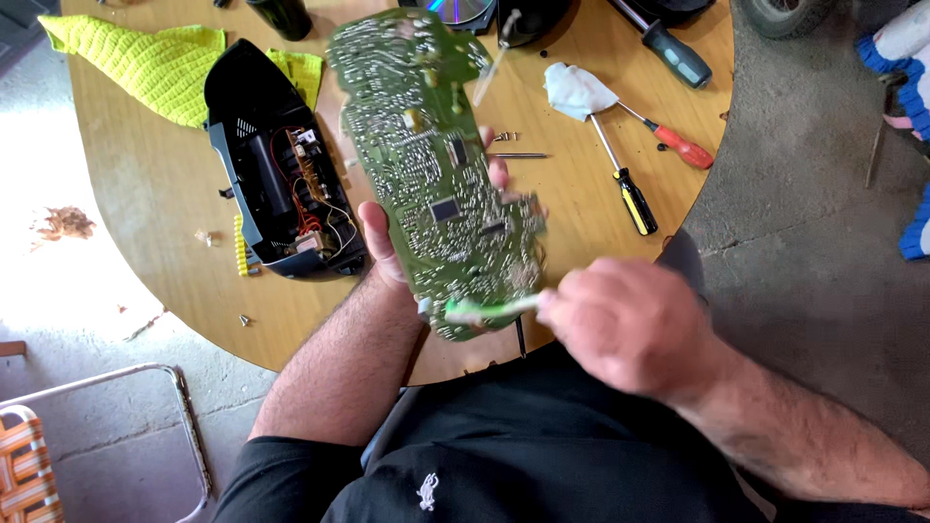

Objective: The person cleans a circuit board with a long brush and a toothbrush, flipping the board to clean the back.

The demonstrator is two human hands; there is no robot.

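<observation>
black short-sleeved shirt [542,455] | small white chest emblem [427,491] — bare forearms

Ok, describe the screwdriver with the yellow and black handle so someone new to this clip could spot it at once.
Start at the round wooden table and go to its right edge, past the green circuit board held up in the left hand. Two screwdrivers lie there, crossing under a white rag. The yellow and black screwdriver is the nearer one; the red-handled screwdriver lies farther out.

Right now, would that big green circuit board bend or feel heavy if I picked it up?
Probably stiff: the circuit board stays flat though the left hand holds only its edges. Likely light, since one hand lifts it. Perhaps fragile: many small soldered parts cover it.
</observation>
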